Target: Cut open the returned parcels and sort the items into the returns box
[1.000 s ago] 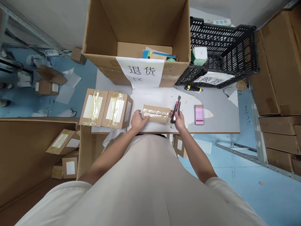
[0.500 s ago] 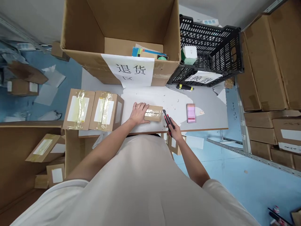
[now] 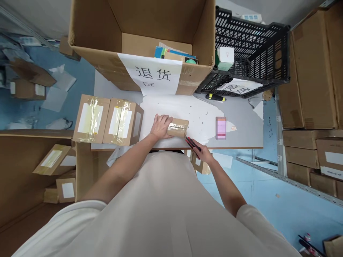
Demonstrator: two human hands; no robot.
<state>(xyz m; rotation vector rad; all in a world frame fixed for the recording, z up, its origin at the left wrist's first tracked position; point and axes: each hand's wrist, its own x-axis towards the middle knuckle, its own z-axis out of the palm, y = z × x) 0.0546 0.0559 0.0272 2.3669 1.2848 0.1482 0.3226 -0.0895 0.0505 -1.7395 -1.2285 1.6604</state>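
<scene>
At table [image 3: 246, 134], left hand [image 3: 161, 127] gripping carton [image 3: 179, 127], right hand [image 3: 203, 153] — holding knife [image 3: 193, 144]

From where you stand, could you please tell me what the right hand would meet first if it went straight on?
Probably the small taped box: the cutter in the right hand points toward it, contact unclear.

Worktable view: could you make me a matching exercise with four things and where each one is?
1. Small brown taped cardboard parcel
2. Red-and-black utility knife
3. Black-and-yellow handled tool
4. Larger white paper sign

A. On the large open brown cardboard box's front
B. In the right hand's grip
C. Held at one end by the left hand
D. Before the black plastic crate

Pairs: 1-C, 2-B, 3-D, 4-A
</scene>
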